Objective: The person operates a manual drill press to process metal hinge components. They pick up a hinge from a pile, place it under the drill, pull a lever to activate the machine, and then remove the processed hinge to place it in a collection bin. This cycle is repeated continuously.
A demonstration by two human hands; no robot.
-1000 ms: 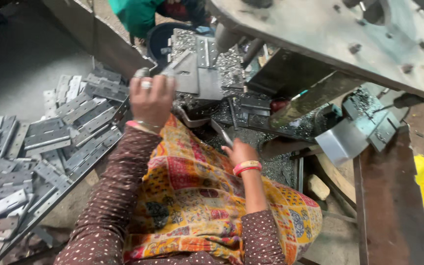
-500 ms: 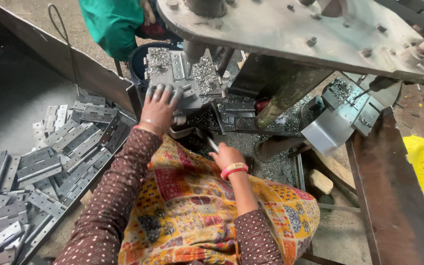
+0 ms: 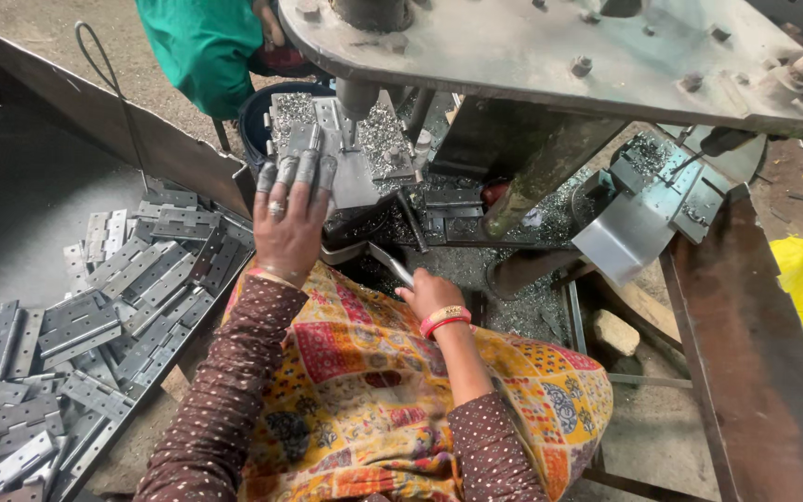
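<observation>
The metal hinge (image 3: pixel 313 153) is lying flat on the machine bed under the drill bit (image 3: pixel 353 112), its long axis running away from the person; it is looking stiff, fairly light and slick, best pinned at its near end; the left hand (image 3: pixel 288 218) is pressing down on it with fingers spread and straight; the right hand (image 3: pixel 431 296) is curling around a thin metal rod (image 3: pixel 392 265) near the lap; a heap of finished hinges (image 3: pixel 95 325) is lying to the left, and shavings are covering the bed.
</observation>
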